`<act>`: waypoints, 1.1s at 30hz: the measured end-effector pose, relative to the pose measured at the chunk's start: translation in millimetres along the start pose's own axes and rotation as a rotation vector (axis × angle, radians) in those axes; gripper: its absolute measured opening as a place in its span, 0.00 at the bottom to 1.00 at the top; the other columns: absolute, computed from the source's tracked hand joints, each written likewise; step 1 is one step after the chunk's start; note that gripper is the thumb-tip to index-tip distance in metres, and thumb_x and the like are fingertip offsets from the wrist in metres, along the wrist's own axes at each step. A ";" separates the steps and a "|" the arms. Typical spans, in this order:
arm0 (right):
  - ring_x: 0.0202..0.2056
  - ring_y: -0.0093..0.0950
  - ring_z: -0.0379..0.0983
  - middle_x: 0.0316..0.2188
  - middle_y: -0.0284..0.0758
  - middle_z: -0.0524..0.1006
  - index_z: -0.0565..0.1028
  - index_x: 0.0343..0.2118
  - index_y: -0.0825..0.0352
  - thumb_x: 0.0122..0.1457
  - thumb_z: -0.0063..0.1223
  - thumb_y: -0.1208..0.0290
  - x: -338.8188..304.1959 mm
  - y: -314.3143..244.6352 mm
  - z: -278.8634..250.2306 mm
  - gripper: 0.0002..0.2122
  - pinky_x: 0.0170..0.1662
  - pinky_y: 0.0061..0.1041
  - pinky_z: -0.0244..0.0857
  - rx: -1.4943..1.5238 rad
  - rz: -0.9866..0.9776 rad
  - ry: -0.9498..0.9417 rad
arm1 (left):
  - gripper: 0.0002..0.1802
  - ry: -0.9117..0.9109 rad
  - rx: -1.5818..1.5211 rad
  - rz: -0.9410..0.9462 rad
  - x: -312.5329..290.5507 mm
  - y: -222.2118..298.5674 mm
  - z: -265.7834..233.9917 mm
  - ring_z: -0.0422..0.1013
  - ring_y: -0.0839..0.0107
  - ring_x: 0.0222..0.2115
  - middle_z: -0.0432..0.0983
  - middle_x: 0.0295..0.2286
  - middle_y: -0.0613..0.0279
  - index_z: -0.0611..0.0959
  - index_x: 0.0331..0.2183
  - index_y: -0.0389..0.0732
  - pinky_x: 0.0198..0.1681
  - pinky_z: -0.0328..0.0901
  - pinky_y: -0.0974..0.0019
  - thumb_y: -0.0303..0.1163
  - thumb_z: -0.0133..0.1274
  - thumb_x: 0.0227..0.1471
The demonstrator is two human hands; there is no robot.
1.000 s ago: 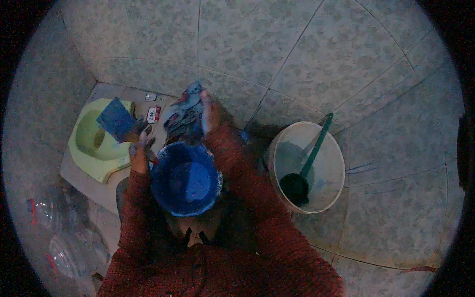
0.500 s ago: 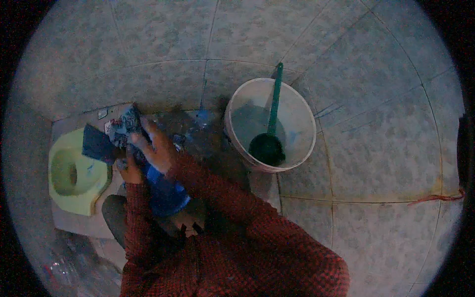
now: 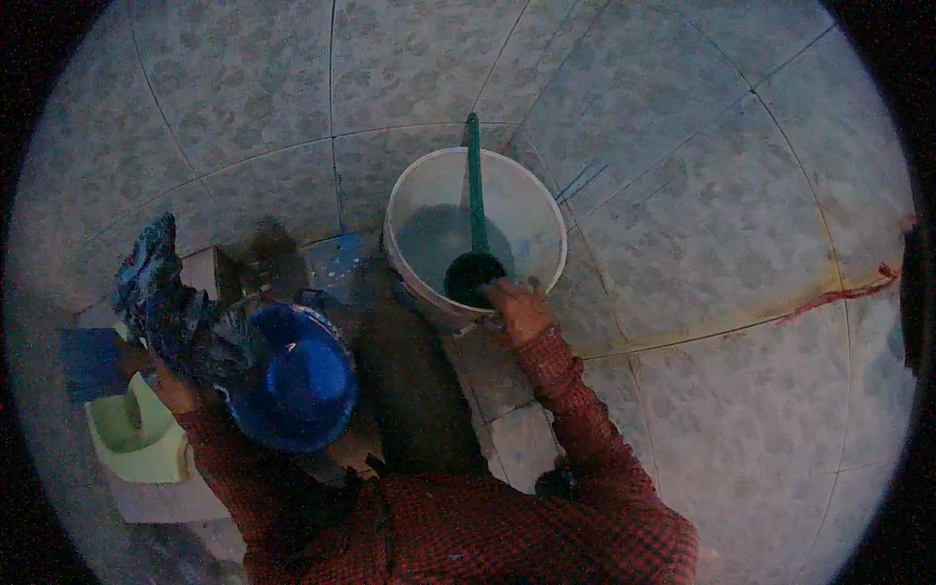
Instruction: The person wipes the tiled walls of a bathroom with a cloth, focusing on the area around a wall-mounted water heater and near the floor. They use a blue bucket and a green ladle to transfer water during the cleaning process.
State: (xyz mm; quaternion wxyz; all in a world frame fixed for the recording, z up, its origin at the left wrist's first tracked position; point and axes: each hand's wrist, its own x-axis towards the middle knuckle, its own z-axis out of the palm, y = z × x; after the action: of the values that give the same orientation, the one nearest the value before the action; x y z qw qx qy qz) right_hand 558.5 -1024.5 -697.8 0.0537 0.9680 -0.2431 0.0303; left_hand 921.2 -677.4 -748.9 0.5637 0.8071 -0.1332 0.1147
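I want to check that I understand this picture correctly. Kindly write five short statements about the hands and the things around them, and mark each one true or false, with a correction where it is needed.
1. The right hand is at the near rim of the large round white bucket. True.
2. The long-handled green dipper is in the round blue basin. False: it is in the bucket, its handle rising past the far rim.
3. The basin is to the left of the bucket. True.
4. The left hand reaches into the bucket. False: it is at the dark, crumpled, cloth-like bundle.
5. The pale yellow-green squat toilet is right of the bucket. False: it is on the left.
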 end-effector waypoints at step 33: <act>0.31 0.40 0.68 0.28 0.41 0.71 0.67 0.33 0.66 0.38 0.54 0.74 26.6 -9.7 -40.1 0.15 0.30 0.36 0.62 0.219 -0.067 -0.251 | 0.24 0.063 -0.736 -0.167 -3.9 41.1 -6.3 0.66 0.64 0.38 0.69 0.38 0.56 0.66 0.46 0.38 0.41 0.61 0.63 0.40 0.44 0.48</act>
State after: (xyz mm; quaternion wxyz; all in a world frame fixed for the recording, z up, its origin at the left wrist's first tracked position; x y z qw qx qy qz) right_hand 585.2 -1023.6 -656.6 -0.0820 0.9718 -0.2107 -0.0665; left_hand 903.2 -684.7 -711.9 0.8270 0.5549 -0.0820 0.0377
